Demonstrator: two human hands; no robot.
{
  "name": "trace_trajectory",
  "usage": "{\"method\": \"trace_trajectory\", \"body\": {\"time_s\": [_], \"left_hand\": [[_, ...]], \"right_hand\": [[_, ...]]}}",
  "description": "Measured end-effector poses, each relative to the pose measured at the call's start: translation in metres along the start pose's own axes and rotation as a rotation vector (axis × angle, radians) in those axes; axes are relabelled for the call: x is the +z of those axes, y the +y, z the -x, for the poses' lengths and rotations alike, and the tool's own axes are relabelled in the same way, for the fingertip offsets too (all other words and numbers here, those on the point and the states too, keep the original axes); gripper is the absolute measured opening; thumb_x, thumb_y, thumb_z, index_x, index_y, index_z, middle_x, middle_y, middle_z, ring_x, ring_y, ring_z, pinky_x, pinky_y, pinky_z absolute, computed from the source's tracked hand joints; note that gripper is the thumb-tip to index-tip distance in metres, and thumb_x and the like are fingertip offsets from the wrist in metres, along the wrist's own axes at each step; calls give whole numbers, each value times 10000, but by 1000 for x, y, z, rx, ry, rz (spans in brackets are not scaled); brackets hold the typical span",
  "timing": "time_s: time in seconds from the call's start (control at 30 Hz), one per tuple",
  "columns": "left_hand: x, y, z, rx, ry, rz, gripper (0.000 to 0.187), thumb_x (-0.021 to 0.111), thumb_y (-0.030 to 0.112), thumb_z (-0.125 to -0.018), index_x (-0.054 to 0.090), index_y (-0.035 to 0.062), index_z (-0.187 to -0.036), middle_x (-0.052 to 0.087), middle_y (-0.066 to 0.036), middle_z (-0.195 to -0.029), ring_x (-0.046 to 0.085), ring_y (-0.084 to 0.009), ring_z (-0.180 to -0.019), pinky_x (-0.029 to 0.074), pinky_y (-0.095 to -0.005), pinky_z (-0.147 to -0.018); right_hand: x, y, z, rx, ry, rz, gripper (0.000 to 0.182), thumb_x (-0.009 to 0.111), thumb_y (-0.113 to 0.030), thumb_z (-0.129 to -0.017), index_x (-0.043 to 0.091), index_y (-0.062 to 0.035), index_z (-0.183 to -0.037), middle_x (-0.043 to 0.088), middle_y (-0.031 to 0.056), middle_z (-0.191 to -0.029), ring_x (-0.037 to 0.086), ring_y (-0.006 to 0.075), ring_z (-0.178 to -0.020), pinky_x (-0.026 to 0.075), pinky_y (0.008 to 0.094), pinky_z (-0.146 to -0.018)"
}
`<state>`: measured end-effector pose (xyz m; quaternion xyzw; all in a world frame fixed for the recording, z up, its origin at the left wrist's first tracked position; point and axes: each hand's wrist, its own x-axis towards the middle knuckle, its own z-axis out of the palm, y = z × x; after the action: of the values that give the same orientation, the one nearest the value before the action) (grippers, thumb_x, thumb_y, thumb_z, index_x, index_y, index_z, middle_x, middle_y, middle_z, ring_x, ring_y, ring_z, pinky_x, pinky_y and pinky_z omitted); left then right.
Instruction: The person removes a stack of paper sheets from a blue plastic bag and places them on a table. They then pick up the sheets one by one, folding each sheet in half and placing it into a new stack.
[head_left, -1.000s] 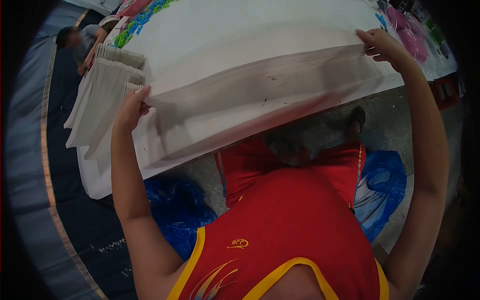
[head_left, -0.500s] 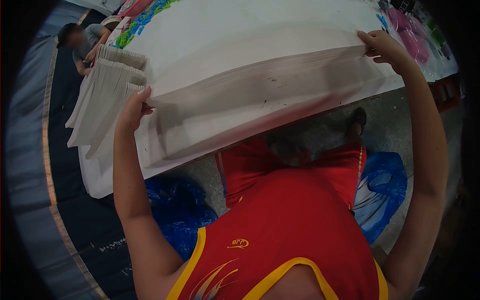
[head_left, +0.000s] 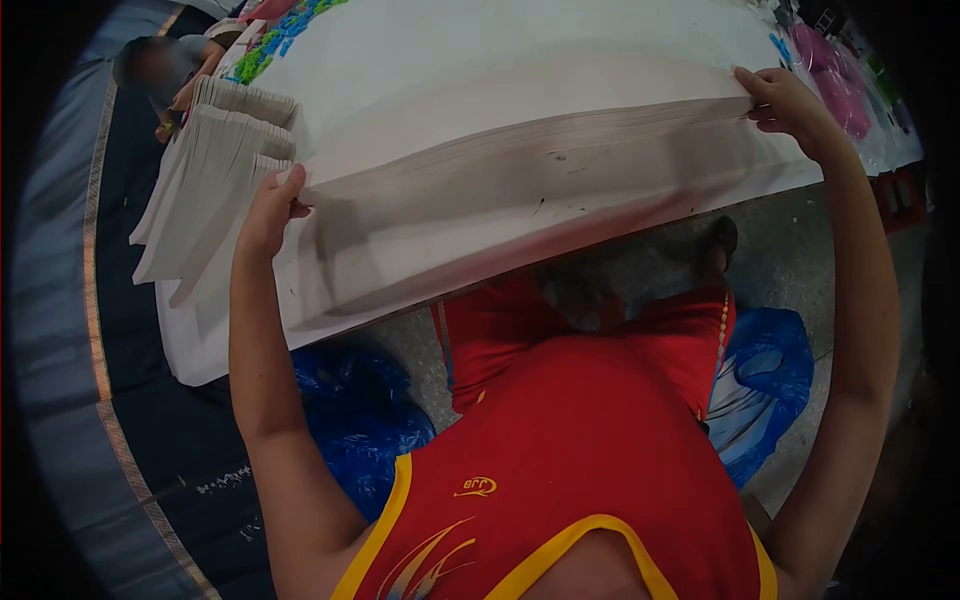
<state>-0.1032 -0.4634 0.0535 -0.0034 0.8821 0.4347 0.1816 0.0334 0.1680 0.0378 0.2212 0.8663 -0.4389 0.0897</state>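
My left hand (head_left: 268, 215) pinches one end of a long stack of pale sheets (head_left: 530, 130), thumb on top and fingers curled below; my right hand (head_left: 787, 108) pinches the other end in much the same way; the stack spans the gap between my two grips, its layered edge facing me and its middle bowing slightly upward; whether its middle touches the white table (head_left: 205, 350) below, I cannot tell.

Just outside my left grip lie bundles of pale strips (head_left: 205, 180), bent over the table's edge so that their ends hang down; beyond them another person (head_left: 185, 62) leans in, near a scatter of green and blue pieces (head_left: 285, 42); past my right grip sit pink items (head_left: 838, 85) in clear plastic, and a red crate (head_left: 900, 200) stands below that hand's wrist; nearer my body than either grip, blue plastic (head_left: 365, 405) lies beneath my left arm, with a blue bag (head_left: 770, 380) inside my right.
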Motion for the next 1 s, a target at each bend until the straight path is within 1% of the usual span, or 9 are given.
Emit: {"method": "trace_trajectory", "body": {"time_s": [0.13, 0.23, 0.43, 0.53, 0.67, 0.73, 0.8, 0.97, 1.0], "left_hand": [[0, -4, -1, -7, 23, 13, 458, 540, 502, -952, 608, 71, -1093, 628, -6, -940, 547, -90, -811, 462, -268, -739], [0, -3, -1, 6, -30, 27, 471, 550, 508, -946, 590, 69, -1114, 629, -11, -953, 553, -94, -822, 461, -269, -754], [6, -1, 0, 7, 23, 14, 496, 563, 513, -938, 572, 52, -1120, 621, -21, -968, 561, -105, -841, 464, -272, -768], [4, -3, 0, 16, 22, -11, 544, 565, 521, -933, 553, 23, -1153, 615, -36, -970, 562, -114, -844, 471, -281, -776], [5, -3, 1, 12, 59, -95, 657, 578, 562, -906, 511, -16, -1213, 607, -65, -965, 565, -138, -847, 483, -294, -786], [5, -2, 3, -11, 83, -160, 696, 583, 576, -895, 494, -26, -1233, 606, -73, -964, 565, -146, -849, 487, -295, -793], [6, -2, 4, -47, 146, -206, 627, 554, 614, -900, 576, 31, -1130, 606, -43, -928, 562, -123, -824, 487, -267, -785], [2, 3, 0, -113, 47, -175, 617, 553, 618, -897, 616, 30, -1074, 634, -63, -928, 614, -152, -818, 521, -293, -789], [3, 4, 1, -101, 32, -159, 611, 554, 613, -899, 626, 28, -1060, 647, -72, -932, 633, -163, -819, 533, -301, -788]], "right_hand": [[0, -2, 1, 3, -17, -6, 523, 582, -557, -900, 622, -42, -980, 637, 45, -898, 609, 118, -785, 505, 271, -765], [-4, 0, 1, 17, -18, -41, 529, 579, -559, -905, 623, -38, -986, 642, 47, -913, 610, 115, -795, 508, 268, -768], [-5, 1, 2, 44, -33, -90, 532, 590, -556, -904, 605, -39, -1029, 628, 39, -924, 610, 111, -817, 511, 270, -781], [-5, 1, 2, 57, -56, -105, 489, 584, -565, -906, 595, -87, -1009, 631, 10, -922, 598, 96, -845, 497, 254, -786], [-4, -1, 3, 82, -68, -141, 485, 591, -565, -902, 596, -94, -1021, 632, 8, -930, 596, 97, -851, 497, 253, -788], [-3, -2, 6, 98, -11, -155, 545, 598, -556, -898, 595, -36, -1064, 621, 43, -946, 604, 122, -872, 506, 276, -811], [-3, -3, 5, 95, -6, -138, 551, 598, -557, -898, 594, -34, -1073, 622, 45, -950, 603, 122, -874, 503, 274, -813], [-1, -2, 6, 83, 32, -86, 551, 585, -555, -905, 599, -34, -1080, 626, 43, -951, 602, 122, -875, 492, 271, -815], [-2, 0, 4, 81, 33, -61, 510, 578, -562, -908, 611, -74, -1051, 634, 20, -948, 598, 109, -873, 477, 267, -814]]}}
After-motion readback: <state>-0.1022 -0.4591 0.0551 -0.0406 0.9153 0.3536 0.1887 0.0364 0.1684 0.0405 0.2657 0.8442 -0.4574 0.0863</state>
